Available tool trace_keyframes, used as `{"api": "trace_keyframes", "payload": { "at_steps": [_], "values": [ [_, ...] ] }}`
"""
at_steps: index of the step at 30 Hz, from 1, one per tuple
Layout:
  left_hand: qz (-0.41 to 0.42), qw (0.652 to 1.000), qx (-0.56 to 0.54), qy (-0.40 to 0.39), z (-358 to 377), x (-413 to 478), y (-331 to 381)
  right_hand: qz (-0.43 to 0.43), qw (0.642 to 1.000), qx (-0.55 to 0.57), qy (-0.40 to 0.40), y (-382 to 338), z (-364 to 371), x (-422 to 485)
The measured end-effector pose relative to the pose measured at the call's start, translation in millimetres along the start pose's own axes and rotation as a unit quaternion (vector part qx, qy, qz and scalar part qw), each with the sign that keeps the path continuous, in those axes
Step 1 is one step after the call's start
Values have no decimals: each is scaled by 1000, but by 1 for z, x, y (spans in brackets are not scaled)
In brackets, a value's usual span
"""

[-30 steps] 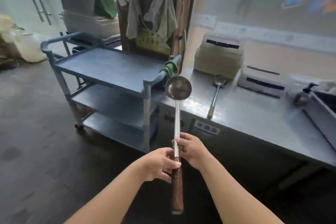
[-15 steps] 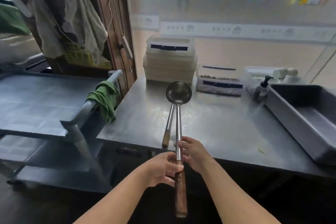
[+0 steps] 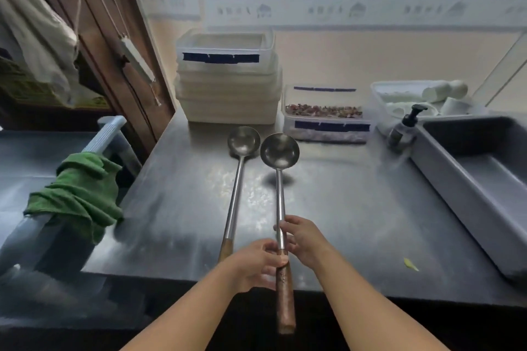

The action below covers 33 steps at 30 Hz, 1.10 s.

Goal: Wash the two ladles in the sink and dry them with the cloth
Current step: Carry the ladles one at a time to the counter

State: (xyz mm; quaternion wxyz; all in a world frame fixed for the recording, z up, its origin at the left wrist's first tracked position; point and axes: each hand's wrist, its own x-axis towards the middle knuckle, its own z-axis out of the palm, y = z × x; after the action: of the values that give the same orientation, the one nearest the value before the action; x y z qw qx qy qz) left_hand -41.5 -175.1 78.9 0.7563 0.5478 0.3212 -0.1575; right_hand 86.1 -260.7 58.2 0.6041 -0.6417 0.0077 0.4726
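Observation:
Both hands grip one steel ladle with a wooden handle; it hovers over the steel counter, bowl pointing away from me. My left hand wraps the joint of shaft and handle. My right hand pinches the shaft just above it. A second ladle lies flat on the counter just to the left, bowl toward the wall, handle toward me. A green cloth hangs over the cart handle at left. The sink basin sits at the right.
Stacked white plastic tubs and a clear box of mixed food stand along the back wall. A pump soap bottle stands by the sink's near corner. A grey cart adjoins the counter's left side.
I have stepped closer to the counter and the view has turned right. The held ladle now hovers over the counter beside the lying ladle. Both hands keep the same grip.

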Motion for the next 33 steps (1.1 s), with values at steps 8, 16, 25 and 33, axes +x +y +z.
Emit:
{"api": "trace_keyframes", "payload": {
  "at_steps": [8, 16, 25, 33],
  "values": [
    [-20, 1000, 9, -13, -42, 68, 29, 28, 999, -16, 44, -26, 7, 72],
    [-41, 999, -5, -30, -53, 108, 34, 47, 994, -62, 83, -30, 4, 112],
    [-69, 991, 81, 82, -40, 133, 15, 32, 954, -248, 168, -6, -6, 131],
    [-94, 975, 120, 160, -48, 149, -1, -10, 891, -421, 168, 3, -4, 130]
  ]
}}
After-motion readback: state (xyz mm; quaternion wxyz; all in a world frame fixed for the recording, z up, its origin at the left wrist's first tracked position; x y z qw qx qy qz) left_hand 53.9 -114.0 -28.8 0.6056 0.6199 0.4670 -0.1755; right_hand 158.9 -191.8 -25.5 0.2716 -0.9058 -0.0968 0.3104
